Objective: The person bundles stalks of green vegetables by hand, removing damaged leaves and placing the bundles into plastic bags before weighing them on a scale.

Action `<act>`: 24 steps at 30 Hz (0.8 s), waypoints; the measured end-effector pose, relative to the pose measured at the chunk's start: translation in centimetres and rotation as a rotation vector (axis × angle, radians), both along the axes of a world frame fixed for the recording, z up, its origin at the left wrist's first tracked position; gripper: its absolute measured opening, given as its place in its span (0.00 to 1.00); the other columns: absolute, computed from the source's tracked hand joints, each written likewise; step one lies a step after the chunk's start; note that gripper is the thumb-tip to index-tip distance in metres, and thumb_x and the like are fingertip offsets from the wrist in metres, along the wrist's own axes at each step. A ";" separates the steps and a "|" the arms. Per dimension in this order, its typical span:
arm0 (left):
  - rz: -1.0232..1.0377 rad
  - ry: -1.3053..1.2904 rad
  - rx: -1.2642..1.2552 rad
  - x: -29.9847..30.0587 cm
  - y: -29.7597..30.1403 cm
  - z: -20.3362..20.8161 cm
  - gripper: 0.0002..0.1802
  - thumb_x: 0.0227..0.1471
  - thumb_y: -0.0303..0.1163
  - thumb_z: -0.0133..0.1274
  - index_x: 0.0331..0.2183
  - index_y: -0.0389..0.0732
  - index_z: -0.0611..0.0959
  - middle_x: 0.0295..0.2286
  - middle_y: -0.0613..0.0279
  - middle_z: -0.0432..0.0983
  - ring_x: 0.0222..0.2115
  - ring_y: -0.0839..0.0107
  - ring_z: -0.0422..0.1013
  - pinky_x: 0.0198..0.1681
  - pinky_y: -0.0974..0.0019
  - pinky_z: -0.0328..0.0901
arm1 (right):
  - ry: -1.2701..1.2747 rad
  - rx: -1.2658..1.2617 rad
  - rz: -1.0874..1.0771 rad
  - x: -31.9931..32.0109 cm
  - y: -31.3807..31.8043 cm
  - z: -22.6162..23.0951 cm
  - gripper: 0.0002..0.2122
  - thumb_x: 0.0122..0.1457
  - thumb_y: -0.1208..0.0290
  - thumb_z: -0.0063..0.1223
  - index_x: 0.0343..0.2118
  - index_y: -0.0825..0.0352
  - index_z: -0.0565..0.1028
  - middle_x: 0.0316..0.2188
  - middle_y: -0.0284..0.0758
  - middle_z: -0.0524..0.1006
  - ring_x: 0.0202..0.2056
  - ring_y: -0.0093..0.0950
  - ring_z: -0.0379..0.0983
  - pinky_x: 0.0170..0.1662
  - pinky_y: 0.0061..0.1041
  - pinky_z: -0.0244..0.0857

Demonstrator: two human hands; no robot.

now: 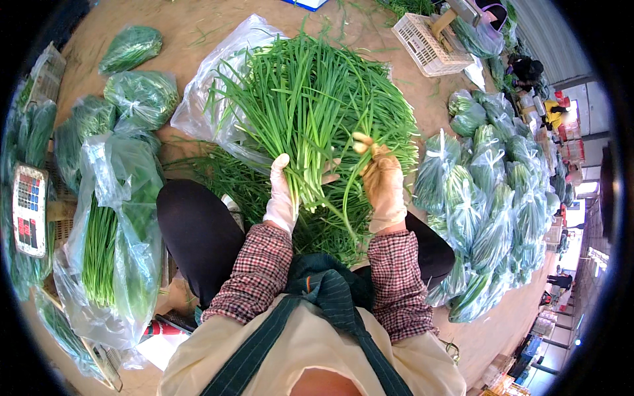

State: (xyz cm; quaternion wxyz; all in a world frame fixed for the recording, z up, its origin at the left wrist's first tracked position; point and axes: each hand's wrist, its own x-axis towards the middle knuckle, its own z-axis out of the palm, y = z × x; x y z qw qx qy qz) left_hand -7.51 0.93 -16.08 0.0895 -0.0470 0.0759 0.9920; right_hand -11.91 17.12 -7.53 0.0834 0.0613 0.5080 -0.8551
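Note:
My left hand (282,193), in a whitish glove, is closed round the pale stem ends of a bunch of garlic chives (305,142). The green leaves fan out away from me. Just to the right, my right hand (384,188), in a glove stained brown at the fingers, has its fingers curled on a few loose chive leaves (350,198), one bent downward. Beyond both hands lies a large pile of chives (370,86), partly on a clear plastic sheet (201,92). More loose chives (323,237) lie below my hands, between my knees.
Bagged greens (489,198) are stacked at the right, and more bags (139,99) lie at the left. An open bag of chives (99,257) and a scale's keypad (30,211) stand on my left. A white crate (429,49) sits far right.

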 end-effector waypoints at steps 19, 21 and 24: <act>-0.020 -0.157 -0.045 -0.1 0.0 0.5 0.43 0.41 0.52 0.55 0.53 0.33 0.68 0.50 0.45 0.69 0.46 0.54 0.70 0.53 0.51 0.64 | -0.045 1.101 0.743 7.8 -2.6 0.3 0.26 0.49 0.50 0.61 0.40 0.71 0.75 0.30 0.43 0.79 0.31 0.33 0.76 0.36 0.30 0.69; -0.029 -0.159 0.006 0.0 0.9 1.3 0.35 0.44 0.42 0.55 0.51 0.32 0.70 0.48 0.46 0.70 0.46 0.54 0.70 0.52 0.52 0.65 | -0.126 1.372 0.647 9.5 -4.6 -0.1 0.27 0.47 0.52 0.63 0.40 0.73 0.74 0.30 0.44 0.79 0.31 0.32 0.76 0.36 0.30 0.70; -0.029 -0.143 -0.035 -0.7 0.2 -2.6 0.33 0.45 0.40 0.54 0.50 0.31 0.71 0.48 0.47 0.71 0.41 0.61 0.73 0.46 0.61 0.69 | -0.317 0.566 0.567 10.5 -1.8 -1.6 0.23 0.52 0.56 0.57 0.42 0.73 0.74 0.31 0.39 0.78 0.28 0.26 0.74 0.30 0.27 0.69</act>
